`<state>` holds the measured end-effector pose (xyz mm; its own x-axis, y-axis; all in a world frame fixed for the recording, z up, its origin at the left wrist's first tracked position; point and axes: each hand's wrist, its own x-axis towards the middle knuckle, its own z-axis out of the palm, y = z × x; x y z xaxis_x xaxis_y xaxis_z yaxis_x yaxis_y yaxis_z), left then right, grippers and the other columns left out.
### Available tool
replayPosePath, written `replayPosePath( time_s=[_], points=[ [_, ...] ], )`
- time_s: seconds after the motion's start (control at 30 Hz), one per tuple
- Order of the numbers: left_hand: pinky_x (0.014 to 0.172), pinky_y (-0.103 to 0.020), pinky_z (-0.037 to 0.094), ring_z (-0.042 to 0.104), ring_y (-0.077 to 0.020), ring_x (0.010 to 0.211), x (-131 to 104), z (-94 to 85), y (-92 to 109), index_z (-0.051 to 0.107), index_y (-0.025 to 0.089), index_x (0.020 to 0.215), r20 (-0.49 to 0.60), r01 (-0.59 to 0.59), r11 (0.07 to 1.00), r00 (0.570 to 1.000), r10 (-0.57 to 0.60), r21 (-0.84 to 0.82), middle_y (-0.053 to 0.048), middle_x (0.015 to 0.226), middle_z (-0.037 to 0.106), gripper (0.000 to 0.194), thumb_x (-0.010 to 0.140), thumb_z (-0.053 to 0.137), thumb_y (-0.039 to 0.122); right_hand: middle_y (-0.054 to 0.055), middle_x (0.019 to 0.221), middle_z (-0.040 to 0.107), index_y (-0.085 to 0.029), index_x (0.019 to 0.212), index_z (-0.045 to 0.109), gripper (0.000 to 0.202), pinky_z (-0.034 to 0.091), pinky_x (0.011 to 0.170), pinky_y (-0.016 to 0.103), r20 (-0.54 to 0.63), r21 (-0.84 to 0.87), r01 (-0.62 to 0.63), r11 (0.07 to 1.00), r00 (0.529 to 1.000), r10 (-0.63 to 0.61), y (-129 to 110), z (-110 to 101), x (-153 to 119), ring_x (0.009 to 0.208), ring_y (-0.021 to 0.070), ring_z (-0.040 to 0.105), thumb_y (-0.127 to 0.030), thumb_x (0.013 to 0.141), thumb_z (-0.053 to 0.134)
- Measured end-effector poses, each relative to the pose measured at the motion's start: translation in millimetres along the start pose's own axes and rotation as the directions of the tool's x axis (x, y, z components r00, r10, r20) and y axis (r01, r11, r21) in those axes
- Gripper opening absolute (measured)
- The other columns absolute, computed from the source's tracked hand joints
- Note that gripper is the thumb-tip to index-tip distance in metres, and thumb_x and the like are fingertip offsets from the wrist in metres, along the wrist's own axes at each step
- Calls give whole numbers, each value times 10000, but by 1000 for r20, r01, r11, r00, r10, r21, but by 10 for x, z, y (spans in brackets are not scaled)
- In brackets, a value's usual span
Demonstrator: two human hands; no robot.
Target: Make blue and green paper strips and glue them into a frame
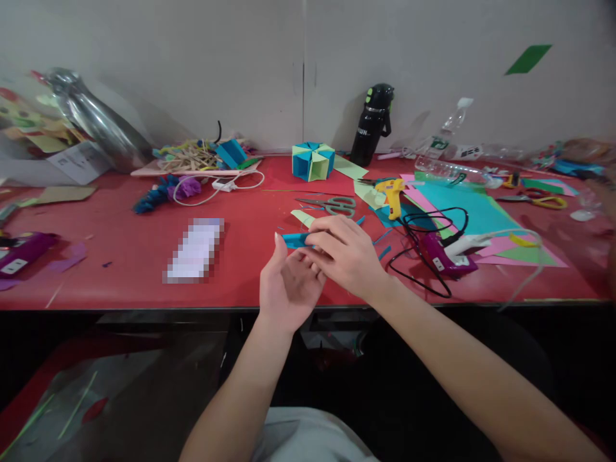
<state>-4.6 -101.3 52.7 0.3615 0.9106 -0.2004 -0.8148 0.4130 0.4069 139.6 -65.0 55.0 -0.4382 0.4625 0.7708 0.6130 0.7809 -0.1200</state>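
Note:
Between my two hands is a small folded piece of blue paper (294, 240), held over the front part of the red table. My left hand (291, 282), palm turned up, has its thumb against the paper's left end. From above, my right hand (347, 253) closes its fingers on the paper's right end and hides part of it. Just beyond the hands lie grey-handled scissors (341, 205) and a pale green paper piece (302, 218). A blue and pale green folded paper box shape (312, 162) stands farther back.
A yellow glue gun (392, 196) and a purple power strip (445, 256) with black cord lie to the right, beside coloured paper sheets (481, 215). A phone-like blurred rectangle (195, 250) lies left. A black bottle (373, 125) stands at the wall; a metal flask (96, 119) leans at left.

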Motion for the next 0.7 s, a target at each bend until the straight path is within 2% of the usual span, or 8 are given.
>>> replayPosePath(
  time_s=[0.17, 0.33, 0.53, 0.7],
  points=[
    [798, -256, 562, 697, -165, 860, 25, 1, -41, 688, 129, 995, -8, 1, 1000, 1000, -1, -26, -89, 944, 704, 507, 950, 570, 619, 100, 1051, 713, -197, 913, 659, 173, 552, 871, 377, -58, 46, 7, 999, 998, -4, -19, 10, -67, 981, 223, 672, -96, 977, 534],
    [749, -271, 527, 673, -157, 779, 88, -41, -95, 677, 148, 991, 4, -25, 999, 1000, 25, 24, -59, 878, 682, 432, 889, 675, 568, 101, 1098, 714, -209, 927, 655, 171, 571, 889, 383, -64, 166, -47, 985, 996, 58, -26, -14, -163, 1029, 221, 674, -87, 971, 543],
    [848, -295, 513, 667, -174, 845, 164, -148, -141, 681, 169, 909, -17, -52, 989, 998, 55, 140, -49, 867, 680, 410, 813, 733, 565, 103, 1103, 729, -201, 923, 667, 157, 581, 921, 376, -49, 295, -121, 948, 989, 142, -1, -55, -246, 1039, 207, 687, -90, 967, 565],
    [983, -350, 504, 687, -241, 1032, 153, -231, -55, 725, 162, 1047, 14, -22, 953, 1000, 19, 304, -96, 1027, 735, 456, 780, 762, 530, 77, 1051, 754, -208, 934, 682, 157, 588, 903, 335, 1, 435, -178, 882, 980, 197, 57, -127, -282, 1001, 183, 717, -98, 968, 575]
  ],
)
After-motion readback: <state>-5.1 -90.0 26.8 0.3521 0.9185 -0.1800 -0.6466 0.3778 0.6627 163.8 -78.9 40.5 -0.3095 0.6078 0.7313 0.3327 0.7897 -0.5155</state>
